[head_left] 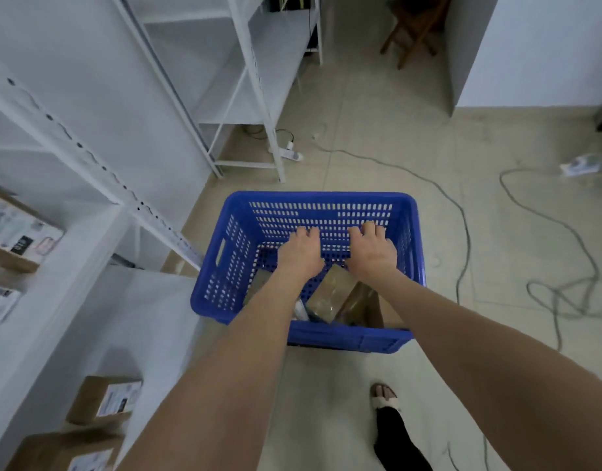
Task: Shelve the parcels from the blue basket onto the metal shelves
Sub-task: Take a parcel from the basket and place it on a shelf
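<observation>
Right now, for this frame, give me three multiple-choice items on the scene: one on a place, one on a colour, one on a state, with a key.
1. Where does the basket stand?
A. on a shelf
B. on the floor
C. on a table

2. What colour are the shelves?
A. black
B. red
C. white

3. What state is the basket in?
A. holding parcels
B. empty
C. overturned

Key:
1 B, it stands on the tiled floor beside the shelves.
2 C, their posts and boards are white.
3 A, brown parcels lie in it, with the left hand and right hand reaching inside.
</observation>
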A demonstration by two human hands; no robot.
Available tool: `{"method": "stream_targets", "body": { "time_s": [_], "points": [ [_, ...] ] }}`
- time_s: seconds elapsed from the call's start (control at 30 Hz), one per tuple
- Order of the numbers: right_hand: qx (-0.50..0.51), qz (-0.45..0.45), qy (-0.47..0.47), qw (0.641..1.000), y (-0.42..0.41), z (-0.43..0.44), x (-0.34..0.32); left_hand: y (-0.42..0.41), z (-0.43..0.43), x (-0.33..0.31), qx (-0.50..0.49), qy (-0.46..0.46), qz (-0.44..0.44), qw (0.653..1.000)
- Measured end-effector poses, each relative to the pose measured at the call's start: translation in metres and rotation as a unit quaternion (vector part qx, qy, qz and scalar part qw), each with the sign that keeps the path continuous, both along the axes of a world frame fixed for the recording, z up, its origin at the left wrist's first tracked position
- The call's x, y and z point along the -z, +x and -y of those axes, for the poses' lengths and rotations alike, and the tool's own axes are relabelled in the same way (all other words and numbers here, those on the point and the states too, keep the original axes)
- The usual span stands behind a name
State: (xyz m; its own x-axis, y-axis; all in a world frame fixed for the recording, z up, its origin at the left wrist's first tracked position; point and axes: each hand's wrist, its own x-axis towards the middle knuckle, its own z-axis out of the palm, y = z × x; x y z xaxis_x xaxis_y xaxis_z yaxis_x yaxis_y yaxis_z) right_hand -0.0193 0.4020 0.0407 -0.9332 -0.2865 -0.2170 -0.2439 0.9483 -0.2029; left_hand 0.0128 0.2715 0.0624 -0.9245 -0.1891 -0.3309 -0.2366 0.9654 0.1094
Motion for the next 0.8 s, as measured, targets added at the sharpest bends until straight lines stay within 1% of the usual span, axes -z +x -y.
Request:
{"method": "stream_targets", "body": {
  "time_s": [0.2,0.27,0.3,0.37,0.43,0.47,0.57,0.67,0.7,0.73,0.77,0.8],
  "points": [
    [-0.013,0.056,-0.001,0.998,-0.079,0.003,0.065,-0.069,-0.012,0.075,-0.035,0.027,0.087,0.995],
    [0.007,0.098,-0.017,0.995,-0.095,0.013,0.094,-0.084,-0.007,0.105,-0.050,0.033,0.117,0.991],
    [0.032,0.134,-0.030,0.990,-0.101,0.020,0.109,-0.091,-0.003,0.121,-0.060,0.041,0.133,0.989],
    [0.119,0.228,-0.072,0.964,-0.114,0.032,0.144,-0.102,0.005,0.156,-0.081,0.059,0.161,0.982],
    [0.226,0.320,-0.108,0.914,-0.123,0.041,0.183,-0.113,0.013,0.193,-0.102,0.080,0.192,0.973],
    [0.264,0.352,-0.113,0.891,-0.126,0.043,0.205,-0.116,0.016,0.212,-0.110,0.091,0.209,0.967],
    [0.322,0.397,-0.106,0.853,-0.138,0.048,0.266,-0.128,0.022,0.268,-0.135,0.122,0.242,0.953],
    [0.350,0.442,-0.054,0.824,-0.143,0.048,0.318,-0.133,0.025,0.314,-0.157,0.154,0.261,0.940],
    [0.347,0.460,-0.068,0.815,-0.144,0.049,0.332,-0.134,0.025,0.323,-0.160,0.166,0.269,0.935],
    [0.356,0.469,-0.102,0.802,-0.145,0.051,0.346,-0.135,0.026,0.331,-0.164,0.181,0.281,0.928],
    [0.370,0.464,-0.120,0.796,-0.146,0.051,0.360,-0.135,0.026,0.337,-0.164,0.201,0.291,0.921],
    [0.380,0.461,-0.117,0.793,-0.148,0.053,0.373,-0.135,0.028,0.341,-0.169,0.228,0.296,0.912]
  ]
}}
